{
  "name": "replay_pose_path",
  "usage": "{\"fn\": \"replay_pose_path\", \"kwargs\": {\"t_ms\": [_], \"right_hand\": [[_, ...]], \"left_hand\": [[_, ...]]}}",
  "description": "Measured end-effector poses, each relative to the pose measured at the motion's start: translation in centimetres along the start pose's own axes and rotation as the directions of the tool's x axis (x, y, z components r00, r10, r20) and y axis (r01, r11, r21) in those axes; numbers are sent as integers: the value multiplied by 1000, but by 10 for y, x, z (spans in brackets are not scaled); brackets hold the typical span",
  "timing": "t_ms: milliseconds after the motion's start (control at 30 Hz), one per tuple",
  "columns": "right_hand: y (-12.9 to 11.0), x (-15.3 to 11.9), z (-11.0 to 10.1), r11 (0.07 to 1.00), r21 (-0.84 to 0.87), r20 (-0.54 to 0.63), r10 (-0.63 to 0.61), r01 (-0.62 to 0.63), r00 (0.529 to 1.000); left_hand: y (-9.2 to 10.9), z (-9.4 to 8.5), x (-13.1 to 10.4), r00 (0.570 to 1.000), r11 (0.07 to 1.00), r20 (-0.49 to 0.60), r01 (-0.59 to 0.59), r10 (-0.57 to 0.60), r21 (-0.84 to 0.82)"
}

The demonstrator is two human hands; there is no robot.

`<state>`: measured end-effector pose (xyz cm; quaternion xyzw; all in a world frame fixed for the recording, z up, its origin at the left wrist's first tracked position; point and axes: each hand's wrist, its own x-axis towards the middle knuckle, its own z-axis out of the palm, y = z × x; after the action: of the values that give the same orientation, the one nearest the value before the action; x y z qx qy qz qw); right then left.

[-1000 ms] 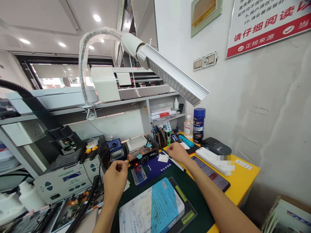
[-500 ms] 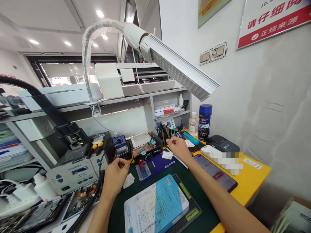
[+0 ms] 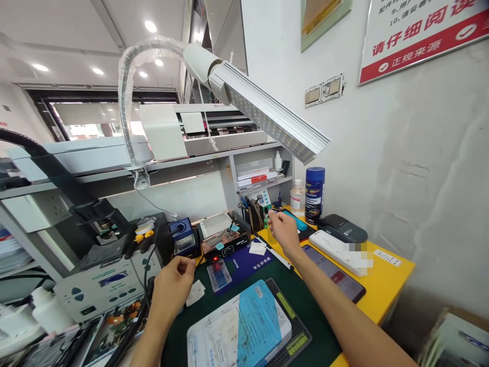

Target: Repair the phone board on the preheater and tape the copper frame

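Note:
My left hand (image 3: 172,286) hovers over the left side of the dark green mat, thumb and fingertips drawn together. Anything between them is too small to make out. Close to it lies a crumpled white wipe (image 3: 196,293). Farther back, my right hand (image 3: 284,233) is pinched closed in front of the tool holder (image 3: 252,213). What its fingertips hold, if anything, is unclear. Below that hand, a white pen-like stick (image 3: 279,259) and white paper pieces (image 3: 257,247) lie on the blue sheet (image 3: 239,267). A blue-and-white box (image 3: 240,326) lies nearest me.
A heating unit (image 3: 225,244) with a red light stands at the back, beside a blue soldering station (image 3: 184,237). On the right are a phone (image 3: 334,272), a white strip-shaped box (image 3: 332,250) and a blue spray can (image 3: 315,196). A lamp (image 3: 267,109) hangs overhead.
The view has turned slightly right, shifting most things left. My right hand has lifted a little away from the white stick and shifted toward the turquoise item. Both hands stay pinched.

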<state>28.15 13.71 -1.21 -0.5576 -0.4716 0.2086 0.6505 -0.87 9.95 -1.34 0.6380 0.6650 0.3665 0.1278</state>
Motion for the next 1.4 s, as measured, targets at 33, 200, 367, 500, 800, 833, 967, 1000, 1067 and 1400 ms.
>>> {"fn": "replay_pose_path", "kwargs": {"t_ms": [33,200,367,500,800,833,967,1000,1067,1400], "right_hand": [[0,0,-1,1000,7,-19,-6,6,1000],[-2,0,-6,998,-27,-138,-61,57,989],[-3,-1,-4,995,3,-180,-94,96,979],[-2,0,0,993,43,-154,-101,109,983],[-4,-4,3,994,97,-106,-47,58,993],[-4,-4,3,993,100,-92,-48,57,995],[-4,-6,6,990,121,-83,-68,77,994],[-4,-6,6,988,130,-83,-72,82,994],[-4,-6,7,985,150,-75,-74,84,994],[-6,-5,6,974,215,-77,-54,69,996]], "left_hand": [[1,0,0,1000,1000,-3,1,-1,-4],[2,-1,0,1000,1000,-24,16,-16,-27],[-1,0,2,999,998,-43,13,-15,-59],[-4,2,3,998,996,-60,12,-18,-85],[-5,4,3,999,994,-43,29,-34,-106],[-5,4,3,999,994,-39,31,-35,-105],[-6,4,2,999,994,-21,39,-41,-103],[-7,5,2,999,994,-18,40,-42,-102],[-8,5,2,999,994,-17,42,-44,-98],[-5,6,2,999,995,-8,44,-45,-87]]}}
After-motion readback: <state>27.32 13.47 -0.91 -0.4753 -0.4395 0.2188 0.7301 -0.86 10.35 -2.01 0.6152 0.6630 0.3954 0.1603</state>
